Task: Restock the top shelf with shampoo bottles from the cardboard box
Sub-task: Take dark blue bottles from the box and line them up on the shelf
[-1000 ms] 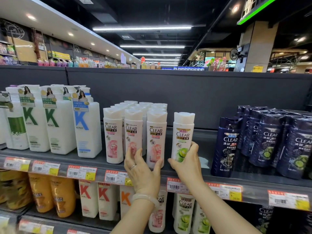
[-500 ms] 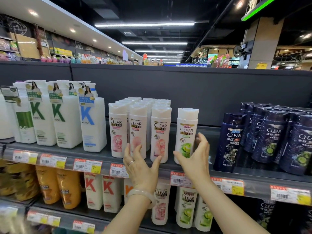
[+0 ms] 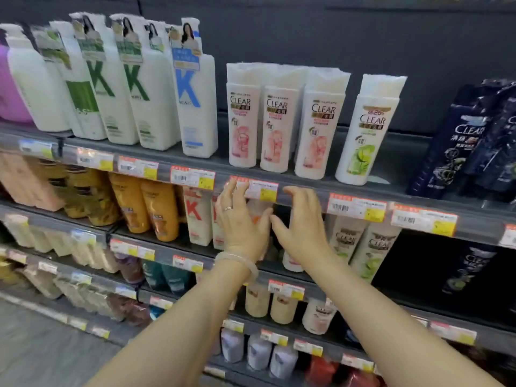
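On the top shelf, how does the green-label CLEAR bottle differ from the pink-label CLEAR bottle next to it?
The green-label CLEAR bottle shows a green picture; the pink-label CLEAR bottle beside it shows a pink one. The green-label one stands alone with a gap around it; the pink-label one stands close against other pink bottles. Both are white, upright, with white caps, and neither is held.

White green-label shampoo bottle (image 3: 368, 129) upright on top shelf (image 3: 402, 191).

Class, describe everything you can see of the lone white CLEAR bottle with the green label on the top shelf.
The green-label CLEAR bottle looks like glossy white plastic, with a broad flat-topped cap, gold and dark print, and a lime picture low down. It stands upright near the top shelf front edge, apart from the pink-label bottles. Neither hand touches it.
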`<state>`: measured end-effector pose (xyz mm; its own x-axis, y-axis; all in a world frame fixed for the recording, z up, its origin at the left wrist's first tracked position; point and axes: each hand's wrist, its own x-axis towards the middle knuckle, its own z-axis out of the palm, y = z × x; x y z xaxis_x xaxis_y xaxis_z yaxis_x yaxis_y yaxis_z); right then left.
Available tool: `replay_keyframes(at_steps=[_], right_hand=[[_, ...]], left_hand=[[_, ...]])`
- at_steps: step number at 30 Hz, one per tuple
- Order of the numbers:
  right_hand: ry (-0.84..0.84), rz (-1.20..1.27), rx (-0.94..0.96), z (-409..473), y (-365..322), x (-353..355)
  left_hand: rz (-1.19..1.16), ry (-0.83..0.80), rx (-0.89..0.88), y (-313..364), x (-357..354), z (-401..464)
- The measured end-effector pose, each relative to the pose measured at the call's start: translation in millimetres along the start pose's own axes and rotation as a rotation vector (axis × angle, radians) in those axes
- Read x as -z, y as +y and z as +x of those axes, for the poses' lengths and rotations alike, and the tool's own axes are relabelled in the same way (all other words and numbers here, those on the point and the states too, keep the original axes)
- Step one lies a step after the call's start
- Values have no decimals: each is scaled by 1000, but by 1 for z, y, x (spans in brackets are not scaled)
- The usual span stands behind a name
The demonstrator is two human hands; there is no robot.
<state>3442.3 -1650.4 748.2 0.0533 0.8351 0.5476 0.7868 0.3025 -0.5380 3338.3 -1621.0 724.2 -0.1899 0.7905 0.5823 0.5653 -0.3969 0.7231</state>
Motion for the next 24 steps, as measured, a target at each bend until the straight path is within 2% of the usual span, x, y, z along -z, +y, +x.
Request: replay_keyframes(at_steps=[3, 7, 13, 20, 22, 24], right_hand=[[-172, -17, -94, -24, 4, -27], [-395, -20, -193, -55, 7, -70], [-713, -31, -318, -128, 28, -149], [-949, -30, -491, -218, 46, -235], [-970, -27, -561, -241, 50, -262], [-981, -28, -639, -264, 56, -292]], left_hand=[[66, -91, 59, -34, 11, -18], [211, -259, 221, -81, 24, -53], [377, -338, 494, -162, 66, -135], [455, -454, 789, -256, 108, -214], [458, -483, 873, -291, 112, -235], [510, -579, 961, -328, 115, -253]])
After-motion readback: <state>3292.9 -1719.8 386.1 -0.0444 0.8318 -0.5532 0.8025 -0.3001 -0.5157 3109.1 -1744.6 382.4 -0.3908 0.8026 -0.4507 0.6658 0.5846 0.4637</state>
